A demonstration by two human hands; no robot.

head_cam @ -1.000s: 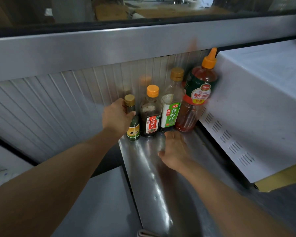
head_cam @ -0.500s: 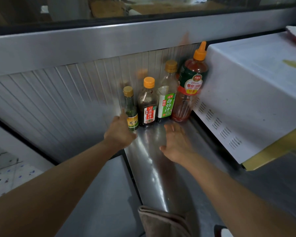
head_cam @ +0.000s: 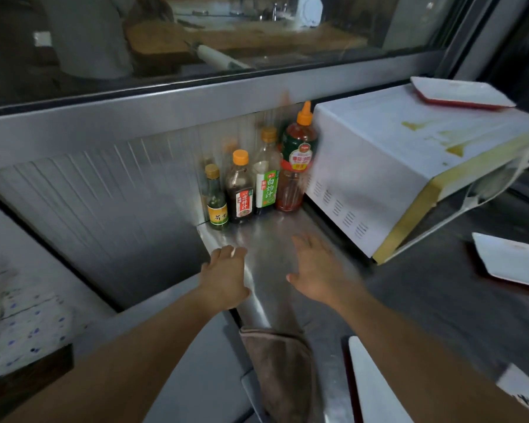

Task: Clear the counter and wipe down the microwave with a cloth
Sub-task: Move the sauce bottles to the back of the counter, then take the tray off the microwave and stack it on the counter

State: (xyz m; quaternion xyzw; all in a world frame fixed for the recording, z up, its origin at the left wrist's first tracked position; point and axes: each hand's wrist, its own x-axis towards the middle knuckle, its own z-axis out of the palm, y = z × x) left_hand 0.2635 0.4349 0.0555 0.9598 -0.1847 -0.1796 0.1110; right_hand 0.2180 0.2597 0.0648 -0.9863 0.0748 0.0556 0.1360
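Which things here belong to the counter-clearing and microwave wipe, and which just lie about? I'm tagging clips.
Job: microwave, stained on top; brown cloth; four sauce bottles on the steel counter; white trays.

Lying about: patterned cloth at left; things behind the glass.

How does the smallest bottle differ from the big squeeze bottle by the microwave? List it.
The small green bottle is the shortest in the row; the red squeeze bottle is the tallest. The small green bottle has a flat gold cap; the red squeeze bottle has a pointed orange nozzle. The green one stands at the row's left end, the red one beside the microwave. Both stand upright against the back wall.
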